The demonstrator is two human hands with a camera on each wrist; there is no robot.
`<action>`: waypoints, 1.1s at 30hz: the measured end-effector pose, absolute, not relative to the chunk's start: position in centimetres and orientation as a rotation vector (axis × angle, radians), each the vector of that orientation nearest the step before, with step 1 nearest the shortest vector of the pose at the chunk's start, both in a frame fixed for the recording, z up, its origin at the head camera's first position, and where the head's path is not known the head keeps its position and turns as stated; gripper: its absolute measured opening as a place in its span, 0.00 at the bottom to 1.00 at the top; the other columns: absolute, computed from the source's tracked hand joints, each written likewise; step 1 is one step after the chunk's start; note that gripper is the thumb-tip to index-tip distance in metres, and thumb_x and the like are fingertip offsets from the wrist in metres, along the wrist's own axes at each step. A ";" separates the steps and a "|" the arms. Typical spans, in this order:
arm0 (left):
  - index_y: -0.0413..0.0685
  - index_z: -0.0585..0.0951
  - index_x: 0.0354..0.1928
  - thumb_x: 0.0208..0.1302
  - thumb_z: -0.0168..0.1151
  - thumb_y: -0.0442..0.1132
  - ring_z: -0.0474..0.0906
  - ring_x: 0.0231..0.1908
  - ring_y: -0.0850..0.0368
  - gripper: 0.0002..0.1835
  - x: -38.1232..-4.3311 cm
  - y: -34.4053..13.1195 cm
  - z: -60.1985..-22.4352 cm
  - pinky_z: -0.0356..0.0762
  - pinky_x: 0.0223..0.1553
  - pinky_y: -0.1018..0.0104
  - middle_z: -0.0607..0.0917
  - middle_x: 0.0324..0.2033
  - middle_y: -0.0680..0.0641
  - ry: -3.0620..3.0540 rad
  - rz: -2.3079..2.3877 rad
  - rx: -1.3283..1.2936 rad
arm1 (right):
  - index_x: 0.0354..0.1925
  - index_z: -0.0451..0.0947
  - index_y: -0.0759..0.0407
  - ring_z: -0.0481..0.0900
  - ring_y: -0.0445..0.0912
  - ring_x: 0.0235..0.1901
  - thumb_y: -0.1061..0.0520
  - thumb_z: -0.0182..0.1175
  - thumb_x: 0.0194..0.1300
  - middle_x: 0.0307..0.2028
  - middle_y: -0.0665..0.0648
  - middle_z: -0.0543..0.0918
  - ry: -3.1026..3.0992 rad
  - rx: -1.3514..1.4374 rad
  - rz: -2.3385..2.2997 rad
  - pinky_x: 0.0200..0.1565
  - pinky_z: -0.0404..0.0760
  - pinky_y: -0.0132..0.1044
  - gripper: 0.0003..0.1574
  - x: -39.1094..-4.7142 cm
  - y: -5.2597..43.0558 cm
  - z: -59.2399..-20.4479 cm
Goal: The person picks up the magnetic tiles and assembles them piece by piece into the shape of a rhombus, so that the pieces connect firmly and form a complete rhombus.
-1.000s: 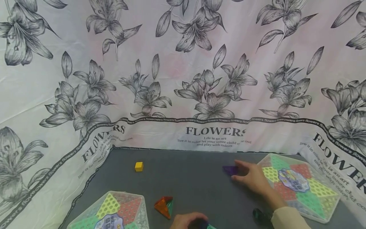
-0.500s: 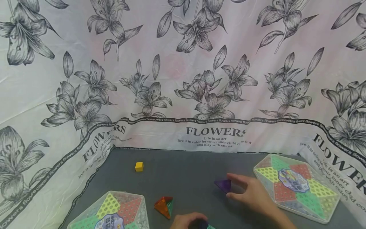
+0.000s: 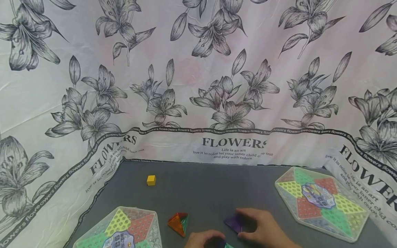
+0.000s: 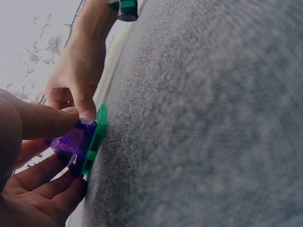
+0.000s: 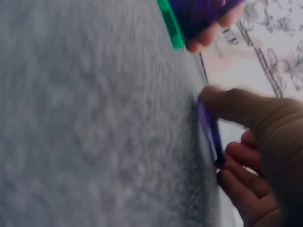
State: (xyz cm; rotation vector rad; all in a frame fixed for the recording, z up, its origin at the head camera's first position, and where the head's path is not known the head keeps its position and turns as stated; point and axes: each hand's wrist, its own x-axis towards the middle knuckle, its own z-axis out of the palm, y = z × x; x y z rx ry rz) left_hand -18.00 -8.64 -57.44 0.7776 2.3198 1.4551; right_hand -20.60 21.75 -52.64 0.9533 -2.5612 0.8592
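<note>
At the bottom of the head view, my left hand holds a translucent purple and green build. In the left wrist view its upright purple part stands against a flat green tile, with thumb and fingers on either side. My right hand pinches a flat purple triangular tile between thumb and fingers, just right of the left hand. In the right wrist view this purple tile is close over the grey surface. To the left of the hands stands a small orange and green pyramid.
A small yellow cube sits at the back left of the grey table. Hexagonal clear boxes with coloured lids, one at the front left and one at the right, flank the work. A floral curtain runs behind.
My right hand has drawn the purple triangular tile from the back right towards the front, close to my left hand. The left hand stays where it was.
</note>
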 end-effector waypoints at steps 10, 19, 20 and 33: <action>0.57 0.88 0.62 0.69 0.74 0.49 0.81 0.57 0.75 0.21 -18.1 -8.5 -57.5 0.80 0.57 0.71 0.90 0.58 0.62 2.359 1.420 0.857 | 0.62 0.87 0.58 0.90 0.48 0.53 0.40 0.84 0.58 0.54 0.54 0.92 -2.590 1.032 0.703 0.54 0.90 0.47 0.40 -20.6 21.3 -52.3; 0.60 0.88 0.61 0.68 0.76 0.48 0.81 0.54 0.76 0.20 -18.0 -8.6 -57.5 0.81 0.55 0.72 0.90 0.56 0.64 2.344 1.442 0.819 | 0.59 0.88 0.56 0.87 0.42 0.50 0.41 0.86 0.52 0.50 0.49 0.90 -2.652 1.027 0.774 0.52 0.89 0.43 0.40 -20.7 20.5 -51.8; 0.59 0.88 0.61 0.68 0.76 0.47 0.82 0.54 0.76 0.20 -17.8 -8.6 -57.3 0.81 0.55 0.71 0.90 0.56 0.63 2.339 1.445 0.811 | 0.60 0.88 0.56 0.87 0.41 0.50 0.42 0.87 0.51 0.50 0.49 0.90 -2.651 1.020 0.795 0.52 0.89 0.43 0.41 -20.6 20.5 -51.8; 0.59 0.87 0.65 0.72 0.72 0.51 0.83 0.65 0.65 0.22 -17.9 -8.6 -57.9 0.82 0.62 0.68 0.87 0.67 0.53 2.404 1.428 0.898 | 0.62 0.85 0.57 0.85 0.35 0.46 0.54 0.82 0.60 0.49 0.52 0.91 -2.577 1.096 1.122 0.44 0.88 0.35 0.32 -20.0 19.8 -52.3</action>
